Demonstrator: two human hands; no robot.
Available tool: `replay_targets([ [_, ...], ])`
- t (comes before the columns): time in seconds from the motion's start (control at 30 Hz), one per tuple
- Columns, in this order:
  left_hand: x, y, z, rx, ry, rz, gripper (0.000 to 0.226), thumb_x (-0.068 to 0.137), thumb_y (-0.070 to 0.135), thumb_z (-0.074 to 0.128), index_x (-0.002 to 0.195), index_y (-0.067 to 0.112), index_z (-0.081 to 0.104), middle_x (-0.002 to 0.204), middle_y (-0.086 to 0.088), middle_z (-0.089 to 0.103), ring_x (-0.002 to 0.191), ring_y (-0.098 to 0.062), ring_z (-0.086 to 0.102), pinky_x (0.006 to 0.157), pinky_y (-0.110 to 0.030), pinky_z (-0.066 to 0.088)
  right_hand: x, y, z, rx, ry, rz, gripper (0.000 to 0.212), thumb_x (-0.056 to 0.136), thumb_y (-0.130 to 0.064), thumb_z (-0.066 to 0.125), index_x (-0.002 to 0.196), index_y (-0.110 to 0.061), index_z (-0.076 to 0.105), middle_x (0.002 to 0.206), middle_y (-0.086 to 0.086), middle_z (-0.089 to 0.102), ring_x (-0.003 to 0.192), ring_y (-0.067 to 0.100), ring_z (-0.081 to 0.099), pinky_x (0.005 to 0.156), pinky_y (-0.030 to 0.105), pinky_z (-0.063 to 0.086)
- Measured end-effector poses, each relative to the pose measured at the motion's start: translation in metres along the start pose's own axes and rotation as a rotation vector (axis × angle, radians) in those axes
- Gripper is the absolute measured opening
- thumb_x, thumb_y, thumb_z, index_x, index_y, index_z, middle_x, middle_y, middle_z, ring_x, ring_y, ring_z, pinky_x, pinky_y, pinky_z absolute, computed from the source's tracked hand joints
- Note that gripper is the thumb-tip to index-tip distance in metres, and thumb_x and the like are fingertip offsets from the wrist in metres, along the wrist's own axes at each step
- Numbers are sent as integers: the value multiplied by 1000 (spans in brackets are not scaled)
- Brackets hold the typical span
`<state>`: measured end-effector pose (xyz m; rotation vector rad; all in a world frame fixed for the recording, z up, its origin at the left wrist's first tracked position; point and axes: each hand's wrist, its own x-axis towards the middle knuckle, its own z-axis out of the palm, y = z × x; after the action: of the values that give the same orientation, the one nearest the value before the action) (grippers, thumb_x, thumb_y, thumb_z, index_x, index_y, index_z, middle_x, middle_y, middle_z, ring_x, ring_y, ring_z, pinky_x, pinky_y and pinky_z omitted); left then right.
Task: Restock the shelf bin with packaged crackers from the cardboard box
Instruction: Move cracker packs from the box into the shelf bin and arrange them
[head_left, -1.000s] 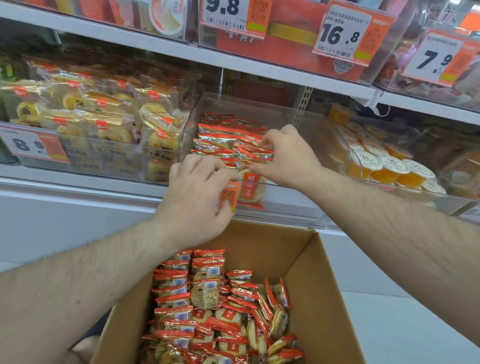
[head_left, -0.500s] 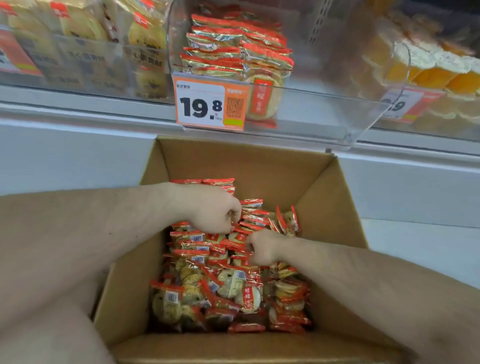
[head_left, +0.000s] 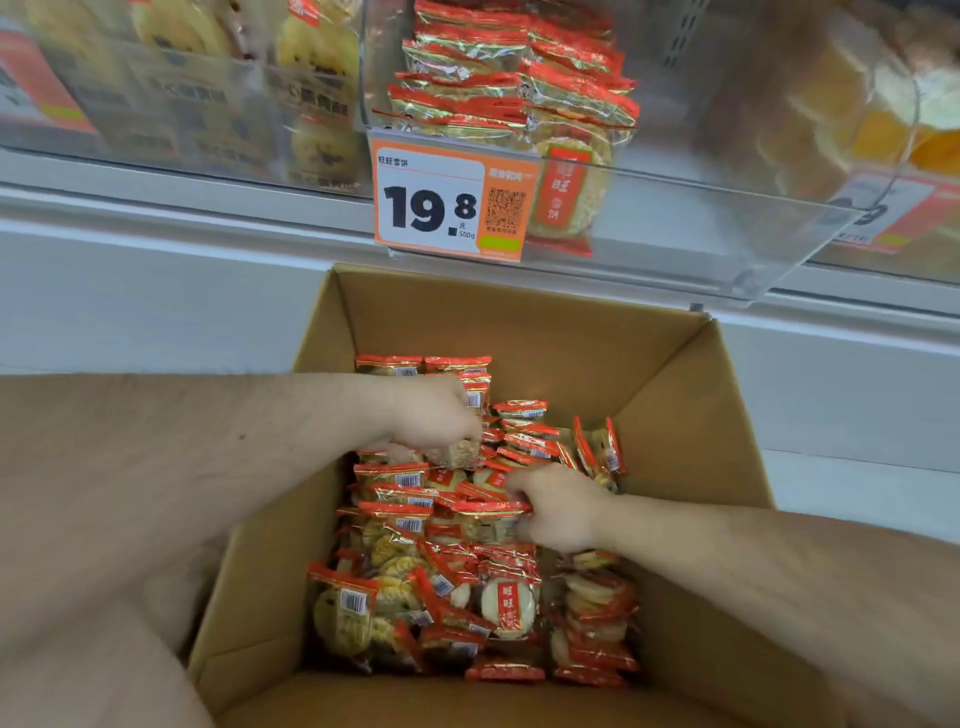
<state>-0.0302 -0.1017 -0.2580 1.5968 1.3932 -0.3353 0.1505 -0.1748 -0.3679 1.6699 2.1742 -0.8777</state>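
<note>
One open cardboard box (head_left: 519, 322) sits below the shelf, and both hands are down inside it. The left hand (head_left: 434, 415) is curled over a cracker pack (head_left: 457, 451) near the back left of the pile, fingers gripping it. The right hand (head_left: 558, 506) pinches another pack (head_left: 488, 512) by its red edge near the middle of the box. The packs (head_left: 447, 597) in the box are too many and too jumbled to count: dozens, red-trimmed, some showing barcodes, some showing the round cracker.

Above, one clear bin (head_left: 701, 234) holds roughly ten more packs stacked at its left side, with one pack standing against the front wall; its right part is bare. One orange price tag (head_left: 447, 200) reading 19.8 hangs on the front of the bin. Two neighbouring bins hold other snacks, blurred.
</note>
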Motion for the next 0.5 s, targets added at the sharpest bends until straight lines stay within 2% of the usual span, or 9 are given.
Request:
replay_targets([
  [0.03,-4,3,-2,-147,-31,-71,42,94,36,58,132,21,46,107,-5,59,84,-19,58,75,-34,51,-9,3,-14,52,107,-26,21,80,-23,66,91,-26,48,91,-2,54,84,20,52,68,30,43],
  [0.07,-3,5,-3,-261,-58,-129,52,95,40,56,140,20,39,127,-11,54,99,-27,59,84,-42,53,-19,4,-27,103,224,-59,23,78,-21,67,88,-26,46,89,-5,53,82,16,50,69,30,42],
  [0.1,-5,6,-5,-369,-82,-183,57,95,44,56,143,19,37,139,-17,47,112,-35,57,91,-49,51,-29,4,-38,151,341,-95,25,76,-19,68,86,-25,46,87,-7,52,79,14,50,69,30,42],
  [0.17,-8,10,-4,-572,-162,-241,50,94,46,57,134,17,44,136,-23,47,119,-41,54,94,-53,48,-42,-2,-53,222,530,-184,24,72,-15,68,87,-21,50,87,-6,53,77,11,50,69,27,42],
  [0.27,0,11,6,-800,-113,-107,31,94,17,62,124,18,56,119,-13,63,97,-26,65,81,-41,56,-42,-7,-58,202,648,-324,30,71,-16,61,99,-17,50,102,-1,56,86,16,56,74,26,47],
  [0.3,4,10,8,-821,-63,-62,34,92,8,62,124,21,58,115,-12,66,90,-23,66,77,-38,56,-36,-4,-55,169,632,-307,37,73,-15,61,107,-19,48,111,1,54,90,20,59,76,30,50],
  [0.37,4,10,9,-747,-18,-1,38,90,1,63,119,26,61,107,-9,70,85,-20,69,75,-37,58,-23,8,-49,58,526,-120,46,77,-13,63,119,-20,43,122,3,51,97,28,61,78,38,52],
  [0.43,3,8,6,-595,5,29,39,88,3,67,114,32,63,105,-6,69,82,-19,70,66,-33,57,-9,27,-40,-144,282,146,41,81,-14,60,120,-19,46,121,5,57,104,29,61,79,37,53],
  [0.5,0,6,3,-487,25,66,40,86,7,70,112,36,63,104,-1,67,75,-16,68,59,-28,52,1,47,-25,-248,18,321,34,82,-16,55,116,-18,57,115,4,65,105,27,64,83,35,55],
])
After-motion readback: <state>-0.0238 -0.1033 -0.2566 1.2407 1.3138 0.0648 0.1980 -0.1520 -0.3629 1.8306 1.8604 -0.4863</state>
